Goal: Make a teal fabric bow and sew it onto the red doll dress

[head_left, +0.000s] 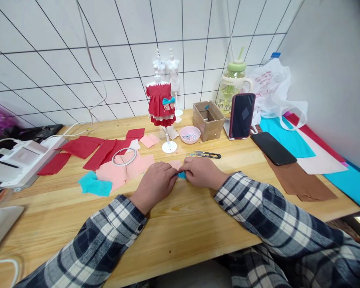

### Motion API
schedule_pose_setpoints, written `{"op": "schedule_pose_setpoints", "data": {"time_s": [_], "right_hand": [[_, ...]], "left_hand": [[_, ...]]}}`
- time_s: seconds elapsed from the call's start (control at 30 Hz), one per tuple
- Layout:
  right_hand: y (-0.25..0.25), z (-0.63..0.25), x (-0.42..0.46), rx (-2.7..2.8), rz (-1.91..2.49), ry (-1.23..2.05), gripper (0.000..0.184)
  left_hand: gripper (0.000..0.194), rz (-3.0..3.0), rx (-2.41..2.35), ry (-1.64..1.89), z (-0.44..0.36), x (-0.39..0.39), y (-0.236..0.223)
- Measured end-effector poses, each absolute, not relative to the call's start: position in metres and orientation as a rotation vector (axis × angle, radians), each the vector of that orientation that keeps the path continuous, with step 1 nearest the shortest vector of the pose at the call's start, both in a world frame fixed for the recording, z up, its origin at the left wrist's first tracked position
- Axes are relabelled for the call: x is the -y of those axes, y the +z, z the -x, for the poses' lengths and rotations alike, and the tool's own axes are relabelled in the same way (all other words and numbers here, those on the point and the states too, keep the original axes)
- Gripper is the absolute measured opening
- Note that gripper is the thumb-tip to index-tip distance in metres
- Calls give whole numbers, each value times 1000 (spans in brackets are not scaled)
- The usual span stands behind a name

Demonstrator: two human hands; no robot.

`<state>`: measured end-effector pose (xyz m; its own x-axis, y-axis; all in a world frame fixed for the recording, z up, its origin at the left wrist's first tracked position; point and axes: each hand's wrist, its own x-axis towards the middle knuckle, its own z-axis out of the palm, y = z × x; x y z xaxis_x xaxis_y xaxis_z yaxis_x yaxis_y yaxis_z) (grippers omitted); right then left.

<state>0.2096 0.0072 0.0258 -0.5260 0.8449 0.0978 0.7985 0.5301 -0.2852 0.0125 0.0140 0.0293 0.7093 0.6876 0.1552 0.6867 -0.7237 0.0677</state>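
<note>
Over the middle of the wooden table (174,232), my left hand (154,185) and my right hand (201,173) meet with fingertips pinched together. Between them is a small blue piece of crepe paper (182,175), mostly covered by the fingers. Just behind the fingertips a small pink piece (175,164) lies flat. A pair of thread snips (208,155) rests beyond my right hand. Farther back stands a small dress form wearing a red ruffled dress (160,102) with a blue and pink bow (169,103) at its side.
At left lie red pieces (85,146), pink sheets (141,162), a white ring (124,151), blue scraps (95,184) and a power strip (27,162). Behind stand a pink bowl (190,140), cardboard box (211,126), propped phone (242,116) and jug (232,84). A black phone (273,148) lies right.
</note>
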Motion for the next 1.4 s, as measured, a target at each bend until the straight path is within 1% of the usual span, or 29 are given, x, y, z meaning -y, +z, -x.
{"op": "schedule_pose_setpoints", "data": {"time_s": [0.23, 0.4, 0.57, 0.83, 0.97, 1.4], "right_hand": [[25, -209, -8, 2530, 1382, 308, 32], [28, -206, -6, 2467, 1391, 307, 27], [26, -204, -7, 2556, 1364, 301, 23], [27, -203, -6, 2545, 1387, 263, 21], [26, -204, -5, 2538, 1390, 279, 25], [26, -203, -8, 2549, 1432, 275, 21]], "left_hand": [[24, -2892, -1167, 268, -13, -13, 30], [22, -2904, -1153, 264, -12, -13, 31], [22, -2893, -1170, 229, -12, -13, 30], [23, -2888, -1190, 211, -13, -12, 31], [24, -2897, -1182, 199, -14, -12, 32], [24, -2850, -1213, 238, -14, -11, 28]]}}
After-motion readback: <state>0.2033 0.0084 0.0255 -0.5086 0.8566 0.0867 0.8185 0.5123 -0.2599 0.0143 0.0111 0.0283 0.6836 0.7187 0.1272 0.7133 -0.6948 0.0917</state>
